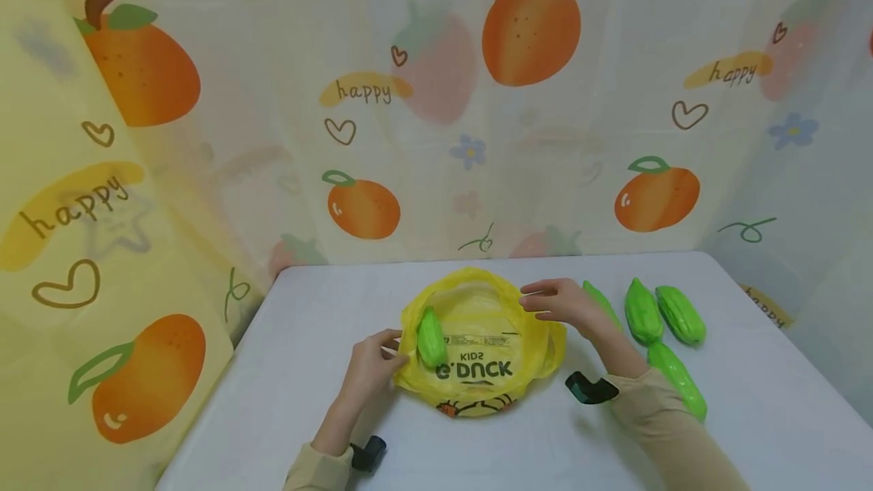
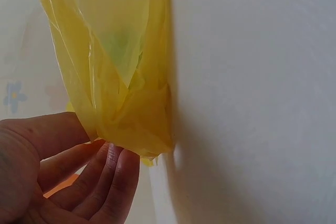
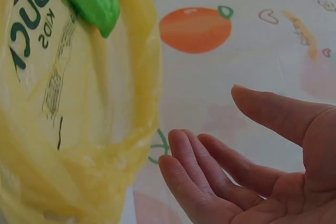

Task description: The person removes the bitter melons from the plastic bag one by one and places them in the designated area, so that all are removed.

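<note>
A yellow plastic bag [image 1: 539, 358] with dark lettering lies with its mouth spread wide on the table. Inside, toward its left, is a green ridged gourd [image 1: 431, 338], which also shows at the top of the right wrist view [image 3: 94, 1]. My left hand [image 1: 371, 366] pinches the bag's left side between thumb and fingers [image 2: 123, 182]. Over the bag's right rim hovers my right hand [image 1: 561, 300]. Its fingers [image 3: 184, 166] are loosely extended and the thumb stands apart, with nothing held; in the right wrist view a gap separates them from the bag.
Several similar green gourds lie right of the bag: one [image 1: 643, 311] beside another [image 1: 680, 314], one nearer me [image 1: 675, 377] partly behind my right sleeve, and one [image 1: 600, 301] partly behind my right hand. A fruit-printed curtain [image 1: 436, 173] hangs behind the white table [image 1: 307, 309].
</note>
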`<state>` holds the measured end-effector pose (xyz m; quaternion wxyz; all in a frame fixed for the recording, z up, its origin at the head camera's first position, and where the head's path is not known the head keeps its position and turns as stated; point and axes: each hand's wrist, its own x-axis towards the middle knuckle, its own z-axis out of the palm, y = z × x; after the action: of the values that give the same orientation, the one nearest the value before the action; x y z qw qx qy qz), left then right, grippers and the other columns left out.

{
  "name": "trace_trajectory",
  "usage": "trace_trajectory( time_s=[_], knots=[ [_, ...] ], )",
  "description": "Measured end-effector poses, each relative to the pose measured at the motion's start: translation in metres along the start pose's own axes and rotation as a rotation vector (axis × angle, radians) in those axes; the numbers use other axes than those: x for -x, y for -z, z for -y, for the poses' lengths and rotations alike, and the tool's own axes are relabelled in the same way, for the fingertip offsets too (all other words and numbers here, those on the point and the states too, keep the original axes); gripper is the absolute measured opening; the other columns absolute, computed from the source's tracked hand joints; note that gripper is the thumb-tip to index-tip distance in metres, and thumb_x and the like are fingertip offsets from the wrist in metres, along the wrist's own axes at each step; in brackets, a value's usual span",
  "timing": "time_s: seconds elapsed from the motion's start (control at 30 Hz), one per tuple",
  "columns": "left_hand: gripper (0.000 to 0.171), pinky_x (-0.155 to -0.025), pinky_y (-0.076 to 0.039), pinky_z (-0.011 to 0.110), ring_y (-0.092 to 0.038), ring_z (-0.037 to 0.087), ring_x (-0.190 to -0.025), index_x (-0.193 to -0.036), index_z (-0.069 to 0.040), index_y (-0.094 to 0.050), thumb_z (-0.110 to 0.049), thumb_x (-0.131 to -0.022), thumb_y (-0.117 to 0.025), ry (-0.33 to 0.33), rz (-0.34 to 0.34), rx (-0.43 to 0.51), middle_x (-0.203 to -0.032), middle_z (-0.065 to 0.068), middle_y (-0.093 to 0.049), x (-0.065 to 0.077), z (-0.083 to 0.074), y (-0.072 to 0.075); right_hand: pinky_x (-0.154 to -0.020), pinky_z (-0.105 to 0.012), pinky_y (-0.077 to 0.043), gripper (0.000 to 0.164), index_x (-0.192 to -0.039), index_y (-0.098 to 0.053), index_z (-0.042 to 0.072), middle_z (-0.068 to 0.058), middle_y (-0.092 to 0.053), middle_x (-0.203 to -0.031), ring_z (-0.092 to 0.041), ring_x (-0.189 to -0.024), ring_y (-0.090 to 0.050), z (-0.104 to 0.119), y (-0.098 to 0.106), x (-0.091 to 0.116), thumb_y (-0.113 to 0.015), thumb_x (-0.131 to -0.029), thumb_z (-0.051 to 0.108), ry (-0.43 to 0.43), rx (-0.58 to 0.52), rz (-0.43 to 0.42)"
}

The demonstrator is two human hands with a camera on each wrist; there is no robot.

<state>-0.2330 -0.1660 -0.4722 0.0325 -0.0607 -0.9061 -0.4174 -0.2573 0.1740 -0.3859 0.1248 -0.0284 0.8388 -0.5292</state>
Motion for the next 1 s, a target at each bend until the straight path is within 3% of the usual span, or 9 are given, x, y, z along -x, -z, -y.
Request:
trace_trajectory(
  time_s=[0.3,1.0],
  knots=[
    [0.038,-0.061,-0.056,0.028,-0.066,0.017,-0.074,-0.115,-0.005,-0.066,-0.009,-0.079,-0.074,0.009,0.007,0.006,-0.094,0.011,-0.069,0.0,-0.002,0.0,-0.093,-0.044,-0.05,0.046,-0.125,-0.057,-0.005,-0.023,-0.06,-0.123,-0.036,-0.111,-0.06,0.007,-0.031,-0.019,-0.065,-0.089,0.022,0.035,-0.076,0.073],
    [0.038,-0.061,-0.056,0.028,-0.067,0.017,-0.075,-0.116,-0.005,-0.065,-0.01,-0.079,-0.074,0.005,0.016,0.013,-0.096,0.012,-0.069,-0.001,0.002,0.002,-0.089,-0.041,-0.053,0.043,-0.122,-0.059,-0.006,-0.022,-0.065,-0.116,-0.033,-0.106,-0.064,0.017,-0.096,-0.058,-0.069,-0.086,0.016,-0.053,-0.121,0.129]
  ],
)
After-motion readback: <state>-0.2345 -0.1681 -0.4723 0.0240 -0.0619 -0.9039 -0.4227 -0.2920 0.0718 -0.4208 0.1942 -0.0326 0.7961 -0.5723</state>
